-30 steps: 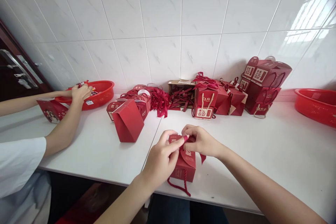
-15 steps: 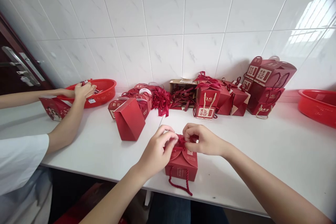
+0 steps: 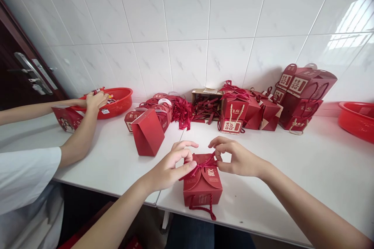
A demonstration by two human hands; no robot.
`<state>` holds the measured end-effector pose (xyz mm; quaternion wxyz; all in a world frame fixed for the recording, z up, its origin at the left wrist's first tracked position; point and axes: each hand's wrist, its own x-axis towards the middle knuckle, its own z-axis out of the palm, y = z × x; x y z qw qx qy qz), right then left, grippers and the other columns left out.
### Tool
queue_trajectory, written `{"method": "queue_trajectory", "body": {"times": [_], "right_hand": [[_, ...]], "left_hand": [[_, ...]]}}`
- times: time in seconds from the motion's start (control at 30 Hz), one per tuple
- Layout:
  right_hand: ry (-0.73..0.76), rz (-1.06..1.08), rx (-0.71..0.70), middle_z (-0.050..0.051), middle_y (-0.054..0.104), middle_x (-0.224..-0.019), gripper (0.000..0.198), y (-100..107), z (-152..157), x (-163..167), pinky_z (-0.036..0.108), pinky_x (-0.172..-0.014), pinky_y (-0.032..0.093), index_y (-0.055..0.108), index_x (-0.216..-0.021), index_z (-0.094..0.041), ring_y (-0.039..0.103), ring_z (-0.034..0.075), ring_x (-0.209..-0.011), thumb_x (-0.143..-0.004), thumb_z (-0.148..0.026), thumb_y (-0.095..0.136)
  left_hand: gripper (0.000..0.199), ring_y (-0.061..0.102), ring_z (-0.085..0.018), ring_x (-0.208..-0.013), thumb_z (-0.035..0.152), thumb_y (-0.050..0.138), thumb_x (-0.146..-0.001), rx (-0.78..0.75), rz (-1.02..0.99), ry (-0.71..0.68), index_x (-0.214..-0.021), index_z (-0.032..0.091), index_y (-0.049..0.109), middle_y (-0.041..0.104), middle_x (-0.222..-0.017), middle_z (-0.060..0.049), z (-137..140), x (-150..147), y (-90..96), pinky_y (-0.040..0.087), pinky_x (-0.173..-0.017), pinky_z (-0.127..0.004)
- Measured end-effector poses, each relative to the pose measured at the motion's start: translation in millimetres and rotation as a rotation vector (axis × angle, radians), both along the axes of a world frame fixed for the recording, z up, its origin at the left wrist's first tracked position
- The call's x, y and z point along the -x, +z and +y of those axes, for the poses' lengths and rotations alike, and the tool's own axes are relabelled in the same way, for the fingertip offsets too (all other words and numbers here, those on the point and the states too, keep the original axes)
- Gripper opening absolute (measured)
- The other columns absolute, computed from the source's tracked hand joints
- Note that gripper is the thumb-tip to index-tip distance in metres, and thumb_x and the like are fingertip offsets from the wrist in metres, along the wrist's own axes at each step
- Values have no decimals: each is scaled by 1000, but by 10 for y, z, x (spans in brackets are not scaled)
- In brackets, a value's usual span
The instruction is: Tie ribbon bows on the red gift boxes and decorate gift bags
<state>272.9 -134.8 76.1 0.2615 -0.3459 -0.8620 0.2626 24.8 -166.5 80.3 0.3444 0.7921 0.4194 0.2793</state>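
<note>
A small red gift box (image 3: 202, 194) with gold lettering sits on the table in front of me, its rope handle (image 3: 211, 207) hanging down the near side. Across its folded top runs a dark red ribbon (image 3: 201, 166), knotted in the middle. My left hand (image 3: 179, 163) pinches the ribbon's left part between thumb and curled fingers at the box's left edge. On the other side my right hand (image 3: 230, 158) pinches the ribbon's right part between thumb and fingers. The exact shape of the ribbon inside the fingers is hidden.
Behind stand a plain red box (image 3: 148, 134), a bunch of ribbons (image 3: 182, 112), an open carton (image 3: 206, 109) and stacked gift boxes (image 3: 304, 97). A red basin (image 3: 356, 122) is at right. A co-worker's hand (image 3: 96, 99) is over another basin (image 3: 124, 103) at left.
My hands have moved apart, drawing the ribbon out to both sides, and its knot now shows on the box top. The view has shifted slightly. The co-worker's hands stay over the basin.
</note>
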Motion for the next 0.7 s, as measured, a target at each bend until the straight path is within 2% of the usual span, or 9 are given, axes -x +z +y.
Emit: {"method": "queue_trajectory", "body": {"times": [0.1, 0.17, 0.27, 0.4, 0.57, 0.63, 0.7], "right_hand": [[15, -71, -54, 9, 58, -120, 12, 27, -116, -6, 39, -86, 48, 59, -65, -19, 58, 24, -104, -72, -9, 60], [42, -119, -117, 9, 58, -121, 12, 38, -217, -5, 41, -92, 46, 59, -67, -19, 53, 25, -113, -73, -8, 59], [49, -178, -196, 9, 56, -125, 10, 41, -351, 5, 45, -97, 43, 58, -70, -19, 46, 27, -122, -75, -11, 58], [49, -231, -235, 9, 55, -128, 10, 21, -433, 19, 46, -99, 43, 56, -73, -19, 41, 29, -126, -82, -16, 55], [59, -266, -274, 10, 55, -129, 12, 0, -432, 51, 47, -100, 43, 56, -77, -19, 40, 29, -127, -88, -20, 51], [60, -271, -274, 10, 55, -129, 12, -11, -425, 62, 47, -100, 43, 56, -76, -18, 40, 29, -127, -87, -19, 52], [53, -258, -266, 10, 55, -128, 10, -23, -420, 59, 46, -100, 43, 57, -76, -19, 41, 29, -127, -85, -17, 54]], "left_hand": [[31, 40, -29, -126, 38, 45, -93, -231, 224, 99, -69, 20, 52, 55, -128, -7, 67, 0, 31, 29, -103, -50], [31, 42, -31, -121, 36, 45, -93, -393, 388, 162, -70, 19, 56, 58, -123, -8, 86, 3, 45, 29, -98, -54], [31, 44, -32, -114, 36, 45, -94, -618, 553, 202, -73, 19, 60, 61, -119, -9, 93, 19, 32, 31, -89, -54], [30, 47, -33, -106, 38, 52, -91, -842, 636, 269, -70, 19, 63, 63, -112, -10, 120, 74, -54, 31, -83, -51], [28, 49, -33, -101, 41, 58, -88, -1011, 676, 356, -69, 21, 64, 65, -104, -11, 193, 129, -182, 31, -81, -52], [30, 49, -34, -101, 44, 57, -88, -1011, 679, 378, -70, 21, 65, 65, -103, -11, 214, 125, -218, 31, -82, -53], [32, 49, -34, -102, 45, 56, -89, -932, 646, 413, -70, 21, 64, 64, -104, -10, 222, 107, -246, 31, -83, -54]]}}
